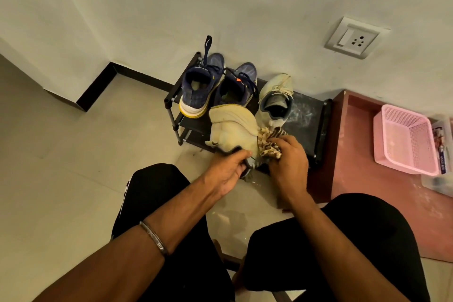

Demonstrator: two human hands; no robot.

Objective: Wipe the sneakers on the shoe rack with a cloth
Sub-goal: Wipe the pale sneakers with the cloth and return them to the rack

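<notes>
Down by the black shoe rack (306, 117), the left hand (228, 174) grips a pale sneaker (232, 127), the right hand (289, 159) pinches a striped cloth (268, 141) against it, near two blue sneakers (215, 83) and a pink basket (404, 140).

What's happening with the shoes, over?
Left hand grips pale sneaker, sole up. Right hand presses checked cloth on it. Three sneakers wait on shoe rack. Nothing in the way.
</notes>
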